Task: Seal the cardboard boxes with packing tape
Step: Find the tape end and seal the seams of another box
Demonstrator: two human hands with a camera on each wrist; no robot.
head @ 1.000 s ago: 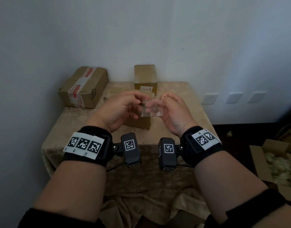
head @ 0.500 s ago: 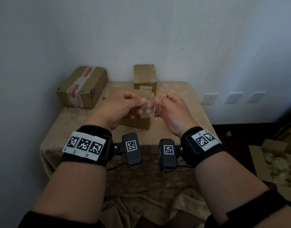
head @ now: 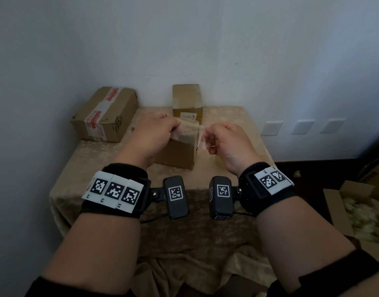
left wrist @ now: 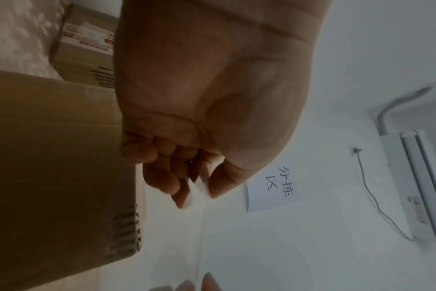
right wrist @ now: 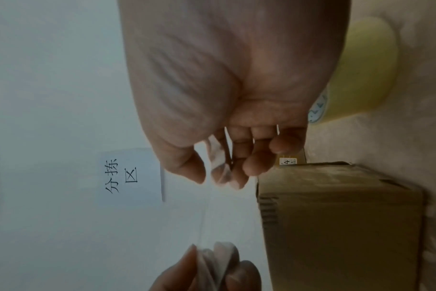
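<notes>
**Clear tape strip stretched between both hands**

The left hand (head: 156, 133) and right hand (head: 225, 140) each pinch one end of a clear strip of tape (head: 190, 130), thumb against curled fingers, holding it taut above the small cardboard box (head: 175, 154) at table centre. A yellowish tape roll (right wrist: 361, 69) sits at the box's 3 o'clock. A taped box (head: 105, 114) lies at 10 o'clock, and an upright box (head: 186, 97) at 12.

My head camera looking forward and down over the counter (head: 237, 116), each wrist camera close under its palm facing the wall, both sharing the paper sign (left wrist: 274, 187).
</notes>
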